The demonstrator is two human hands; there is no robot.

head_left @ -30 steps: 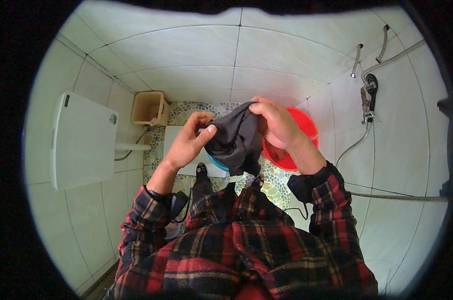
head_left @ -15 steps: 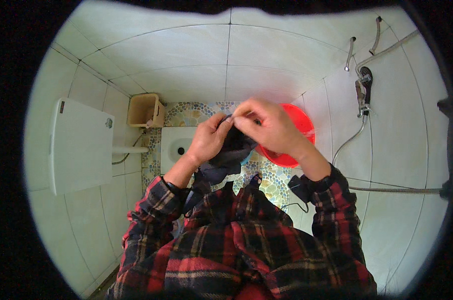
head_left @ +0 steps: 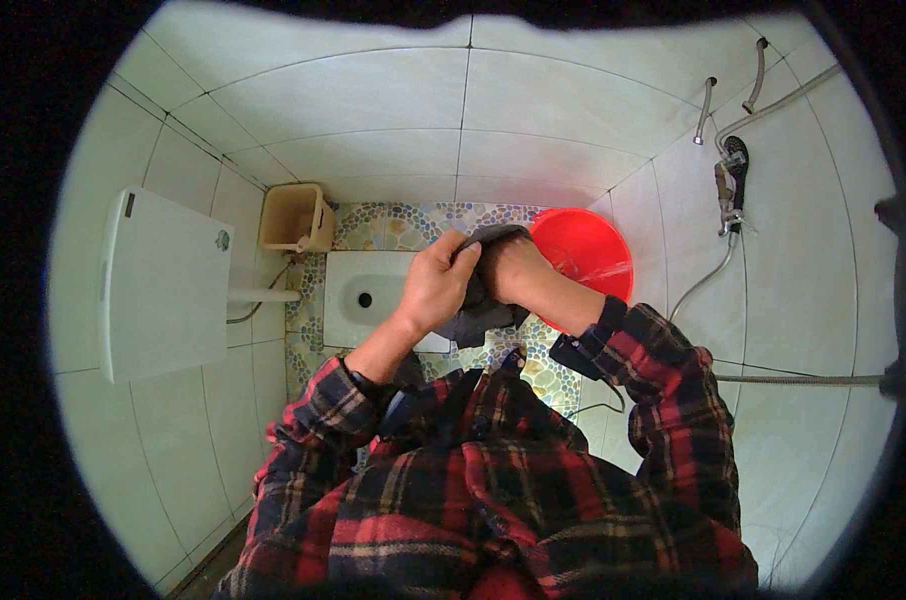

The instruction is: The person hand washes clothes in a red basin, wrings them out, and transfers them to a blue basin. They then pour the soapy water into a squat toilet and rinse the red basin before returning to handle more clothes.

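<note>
A white cistern (head_left: 165,288) hangs on the pale tiled wall at far left, a white pipe (head_left: 263,295) running from its side toward the squat toilet (head_left: 347,268). A beige bin (head_left: 299,212), open at the top, sits in the corner just beyond the pipe, on a floor (head_left: 398,235) patterned like pebbles. At center, a person in a red-and-black plaid shirt (head_left: 423,500) works a dark gray cloth (head_left: 481,322) with both hands, held above the floor between the toilet and a red bucket. The left hand (head_left: 439,284) has its thumb and fingers clamped on the cloth's upper edge. The right hand (head_left: 516,272) reaches into the fabric, its wrist bent inward (the fingers are covered, so whether they are together or apart cannot be told). Just beyond the right forearm stands the red bucket (head_left: 585,222), a thin stream of water (head_left: 605,271) slanting into it. On the right wall, a black shower handset (head_left: 739,190) hangs upright above a looping metal hose (head_left: 711,273).
</note>
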